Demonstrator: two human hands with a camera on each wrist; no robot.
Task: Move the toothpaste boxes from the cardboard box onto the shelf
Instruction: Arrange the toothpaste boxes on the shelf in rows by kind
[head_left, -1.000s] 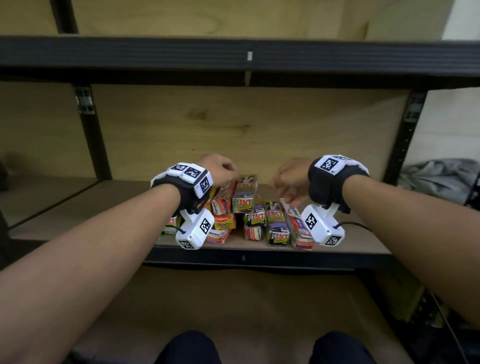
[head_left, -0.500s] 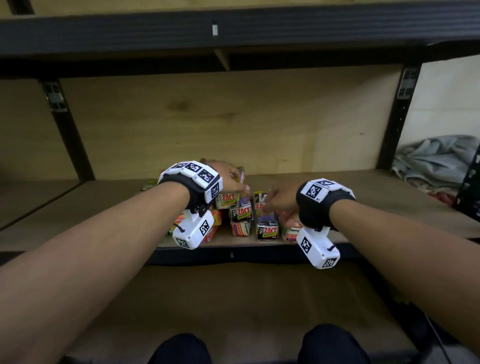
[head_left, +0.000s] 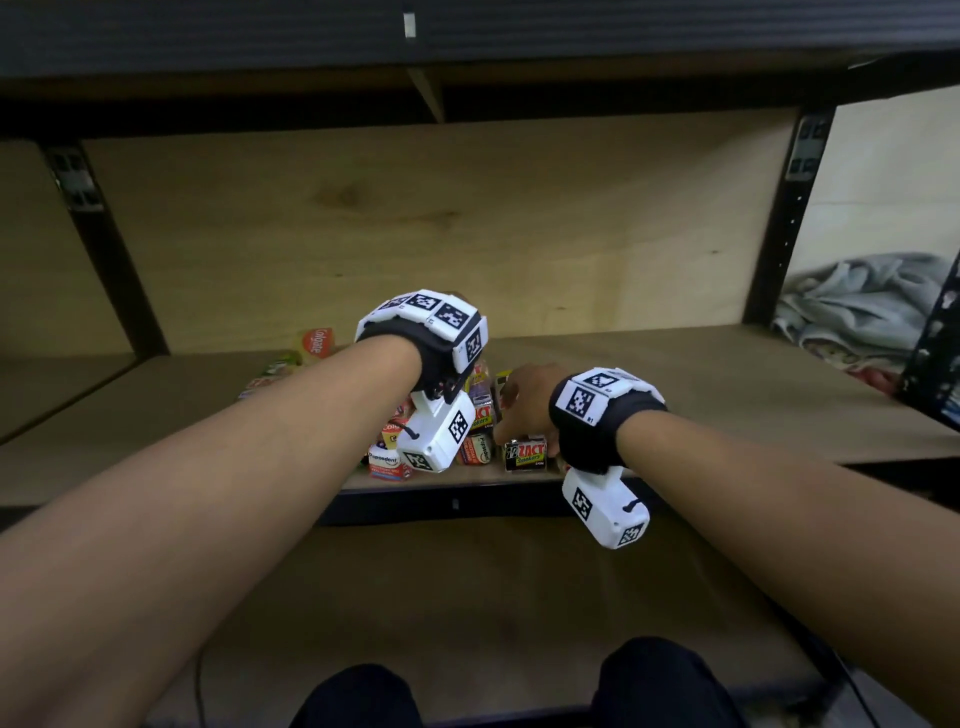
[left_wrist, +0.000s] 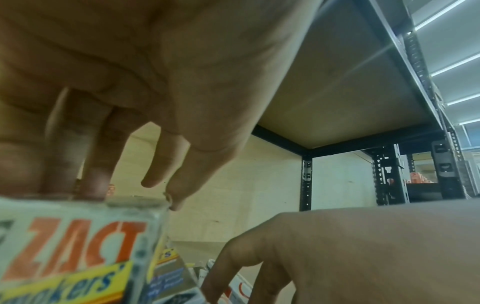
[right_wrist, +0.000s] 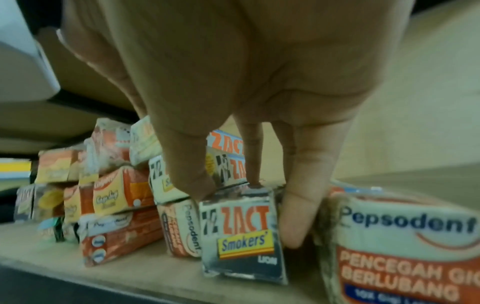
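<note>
Several toothpaste boxes lie piled on the wooden shelf (head_left: 727, 395). In the head view my left hand is hidden behind its wrist camera, above the pile. In the left wrist view that left hand (left_wrist: 130, 185) rests its straight fingertips on top of a Zact box (left_wrist: 72, 253). My right hand (head_left: 519, 400) reaches down to a Zact Smokers box (head_left: 525, 454) at the shelf's front edge. The right wrist view shows its thumb and fingers (right_wrist: 296, 216) pinching that Zact Smokers box (right_wrist: 244, 232) from both sides. The cardboard box is out of view.
A Pepsodent box (right_wrist: 405, 246) stands just right of the pinched box. A Colgate box (head_left: 317, 340) lies at the back left. A black upright (head_left: 779, 223) bounds the bay on the right, with grey cloth (head_left: 862, 306) beyond. An upper shelf beam (head_left: 467, 41) hangs overhead.
My right hand has come down and forward onto the front Zact box. The left hand stays on top of the pile. The head view has dipped and moved closer.
</note>
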